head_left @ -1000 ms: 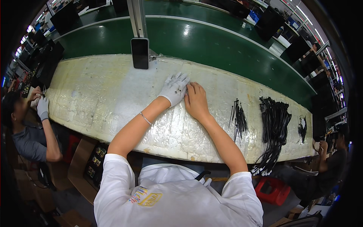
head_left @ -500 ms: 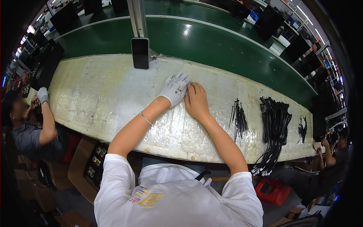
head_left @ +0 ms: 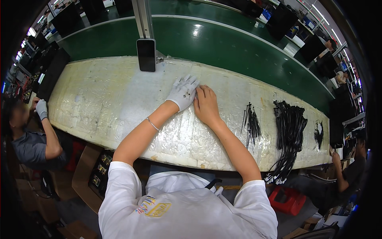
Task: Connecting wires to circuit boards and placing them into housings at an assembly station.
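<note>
My left hand (head_left: 183, 92), in a grey-white work glove with dark smudges, lies flat on the plastic-covered worktable (head_left: 103, 87), fingers stretched out. Close against it rests my bare right hand (head_left: 206, 104), palm down with its fingers lying forward, the tips touching or nearly touching the glove's edge. Neither hand shows anything held. To the right lie a small group of thin black cable ties (head_left: 251, 125) and a large bundle of black cables (head_left: 288, 127) with white ends hanging over the near edge.
A phone (head_left: 146, 55) stands upright against a metal post (head_left: 142, 20) at the table's far edge. Beyond runs a green conveyor belt (head_left: 223, 42). More black pieces (head_left: 318, 133) lie far right. A cardboard box (head_left: 85, 175) and red container (head_left: 287, 200) are below. Co-workers sit at both ends.
My hands stay in the same place. The co-worker on the left has lowered a gloved hand, and the one on the right has shifted their arm.
</note>
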Demonstrator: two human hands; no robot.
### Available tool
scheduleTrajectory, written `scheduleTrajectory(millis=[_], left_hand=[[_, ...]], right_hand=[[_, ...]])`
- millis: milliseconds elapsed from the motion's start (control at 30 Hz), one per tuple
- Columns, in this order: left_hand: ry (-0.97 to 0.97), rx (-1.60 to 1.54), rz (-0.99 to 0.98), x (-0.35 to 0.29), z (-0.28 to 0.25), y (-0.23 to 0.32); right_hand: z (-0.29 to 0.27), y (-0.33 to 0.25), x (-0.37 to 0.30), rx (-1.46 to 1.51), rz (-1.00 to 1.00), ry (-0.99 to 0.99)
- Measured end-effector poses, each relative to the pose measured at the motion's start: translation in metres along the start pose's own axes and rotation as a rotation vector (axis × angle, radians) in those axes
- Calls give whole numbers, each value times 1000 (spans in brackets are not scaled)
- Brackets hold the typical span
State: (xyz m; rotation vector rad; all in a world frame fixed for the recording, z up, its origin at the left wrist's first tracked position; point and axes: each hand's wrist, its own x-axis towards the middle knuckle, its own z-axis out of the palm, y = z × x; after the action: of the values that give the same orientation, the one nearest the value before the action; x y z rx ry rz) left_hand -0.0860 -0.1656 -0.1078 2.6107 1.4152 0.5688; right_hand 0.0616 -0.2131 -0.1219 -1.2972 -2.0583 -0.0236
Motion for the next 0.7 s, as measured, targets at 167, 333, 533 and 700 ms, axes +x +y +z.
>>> scheduleTrajectory(millis=[167,333,533,700], left_hand=[[15,-2,4,0,3,-2],[20,6,3,0,4,-3],[8,12,-2,0,3,-2],[22,5,3,0,4,-3]], right_hand=[[0,-1,0,-4,-1,13],[-1,-1,0,-2,3,9],[-1,-1,1,1,0,8],[0,0,1,2,-3,7]])
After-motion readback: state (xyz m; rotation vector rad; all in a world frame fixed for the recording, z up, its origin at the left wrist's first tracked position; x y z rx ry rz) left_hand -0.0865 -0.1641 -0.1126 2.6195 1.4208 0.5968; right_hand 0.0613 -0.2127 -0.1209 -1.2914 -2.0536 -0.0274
